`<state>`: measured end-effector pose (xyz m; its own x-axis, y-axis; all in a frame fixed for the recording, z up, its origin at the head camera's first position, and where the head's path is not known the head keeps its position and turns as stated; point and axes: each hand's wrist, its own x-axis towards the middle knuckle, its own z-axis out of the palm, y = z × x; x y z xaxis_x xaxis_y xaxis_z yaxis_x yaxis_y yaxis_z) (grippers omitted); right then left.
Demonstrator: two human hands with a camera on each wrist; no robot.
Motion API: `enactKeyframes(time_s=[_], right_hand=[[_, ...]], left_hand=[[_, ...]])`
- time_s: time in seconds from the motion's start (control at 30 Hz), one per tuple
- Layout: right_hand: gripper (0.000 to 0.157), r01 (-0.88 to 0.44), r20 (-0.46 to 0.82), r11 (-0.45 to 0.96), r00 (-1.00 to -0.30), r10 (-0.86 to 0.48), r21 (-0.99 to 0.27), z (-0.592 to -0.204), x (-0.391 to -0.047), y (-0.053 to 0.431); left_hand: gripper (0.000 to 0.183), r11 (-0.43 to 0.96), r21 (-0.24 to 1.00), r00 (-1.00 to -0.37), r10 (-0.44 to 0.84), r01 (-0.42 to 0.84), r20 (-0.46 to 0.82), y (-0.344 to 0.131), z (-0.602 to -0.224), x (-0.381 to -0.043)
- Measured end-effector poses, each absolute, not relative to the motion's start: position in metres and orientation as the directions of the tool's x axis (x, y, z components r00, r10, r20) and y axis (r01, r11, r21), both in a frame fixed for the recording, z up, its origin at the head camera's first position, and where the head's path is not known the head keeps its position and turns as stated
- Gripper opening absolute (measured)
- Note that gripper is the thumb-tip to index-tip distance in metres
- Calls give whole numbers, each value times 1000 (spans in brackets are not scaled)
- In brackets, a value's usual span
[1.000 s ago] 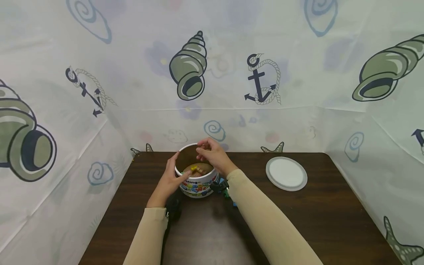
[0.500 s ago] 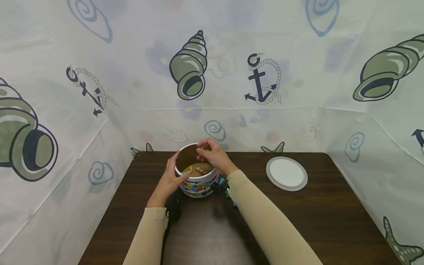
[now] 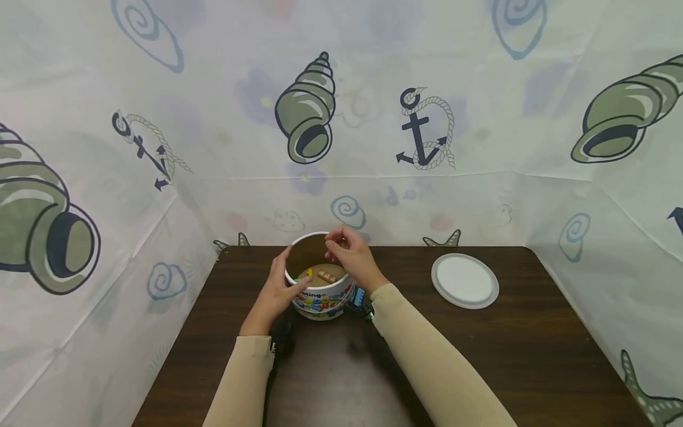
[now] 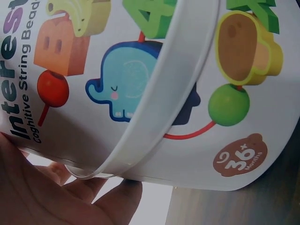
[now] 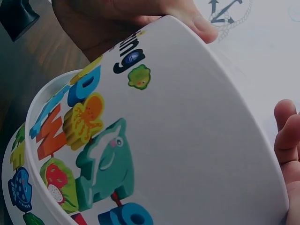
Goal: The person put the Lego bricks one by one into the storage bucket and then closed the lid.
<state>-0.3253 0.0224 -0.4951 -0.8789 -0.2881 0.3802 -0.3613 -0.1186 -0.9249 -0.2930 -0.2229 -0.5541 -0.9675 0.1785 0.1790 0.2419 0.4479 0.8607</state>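
A white bucket, printed with colourful string-bead pictures, stands near the back of the table, its mouth tilted toward me. My left hand grips its left side, thumb over the near rim and fingers along the outside. My right hand is over the right side of the opening, fingers bent and thumb close to the index finger; I cannot tell if something is pinched there. Inside the bucket lie a brown notched piece and a small yellow piece. A white handle band crosses the bucket's side in the left wrist view.
A round white lid lies on the dark wooden table to the right. Beside the bucket's right side sits a blue piece, partly behind the right wrist. A fabric backdrop with sea prints encloses the table's back and sides.
Inside the bucket, the yellow and brown pieces have shifted apart; the brown one now lies flat and in plainer sight. The right hand has moved slightly right; the left keeps its grip.
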Motion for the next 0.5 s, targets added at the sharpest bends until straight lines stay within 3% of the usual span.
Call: enactKeyframes(time_s=[0.2,0.5], right_hand=[[12,-407,401,-48,-862,-309,-912,-497,-316,32],[16,-373,349,21,-885,-310,-928,-505,-302,56]], left_hand=[[106,453,858,-968,173,243,183,-221,-556,-292],[105,464,848,-965,167,256,200,-222,-555,-293]])
